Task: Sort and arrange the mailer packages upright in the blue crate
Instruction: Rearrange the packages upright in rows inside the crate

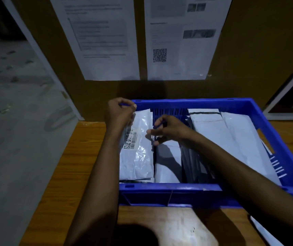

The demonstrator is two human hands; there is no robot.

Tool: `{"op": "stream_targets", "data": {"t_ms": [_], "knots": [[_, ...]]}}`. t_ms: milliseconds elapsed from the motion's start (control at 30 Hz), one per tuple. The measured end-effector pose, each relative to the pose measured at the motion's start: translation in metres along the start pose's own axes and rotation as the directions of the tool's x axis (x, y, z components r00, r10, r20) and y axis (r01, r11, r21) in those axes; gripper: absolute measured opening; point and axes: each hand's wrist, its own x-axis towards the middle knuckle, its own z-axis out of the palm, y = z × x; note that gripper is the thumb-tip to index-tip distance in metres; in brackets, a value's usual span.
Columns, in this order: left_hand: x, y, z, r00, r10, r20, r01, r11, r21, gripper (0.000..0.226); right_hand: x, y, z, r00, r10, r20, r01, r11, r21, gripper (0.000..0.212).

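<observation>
mailers [138, 151] in blue crate [168, 189], 9 o'clock side stack leaning, glossy poly, likely light, floppy, slick; best pinched at top edge. left hand [118, 115] curled on far top corner of stack, grip hidden. right hand [167, 129] fingers narrow, pinching mailer edge at centre. more mailers [231, 139] slanted at 3 o'clock. label blurred, dim light.

A brown wooden table [89, 157] is holding everything up. A blue crate [168, 194] is sitting right on the table, under both hands, and it is reaching out past the right hand [168, 130] toward the table's far side. The left hand [119, 112] is hanging over the crate's left corner. A white mailer [266, 229] (only partly showing) is lying on the wood, down below the right arm.
</observation>
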Motion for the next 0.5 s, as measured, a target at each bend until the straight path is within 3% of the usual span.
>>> {"op": "stream_targets", "data": {"t_ms": [100,200,267,333,433,500], "knots": [[0.004,0.000,0.000,0.992,0.101,0.074,-0.104,0.994,0.040,0.009,-0.002,-0.007,-0.006,0.995,-0.098,-0.026,0.099,0.994,0.042,0.031],[0.008,-0.010,0.004,0.969,0.136,0.206,-0.184,0.954,0.236,0.011,-0.005,-0.011,-0.011,0.983,-0.156,-0.097,0.161,0.986,0.049,0.022],[0.008,-0.012,0.005,0.960,0.199,0.197,-0.250,0.928,0.277,0.012,-0.002,-0.009,-0.015,0.972,-0.174,-0.159,0.174,0.985,-0.013,0.019],[0.006,-0.008,0.005,0.949,0.259,0.177,-0.296,0.927,0.229,0.012,0.005,-0.002,-0.022,0.948,-0.239,-0.211,0.197,0.960,-0.201,0.020],[-0.001,-0.005,0.013,0.912,0.336,0.236,-0.387,0.895,0.221,0.012,0.014,0.010,-0.028,0.906,-0.383,-0.180,0.167,0.714,-0.680,0.019],[-0.007,-0.008,0.022,0.876,0.377,0.301,-0.453,0.856,0.247,0.007,0.015,0.017,-0.023,0.942,-0.325,-0.084,0.100,0.511,-0.854,0.015]]}}
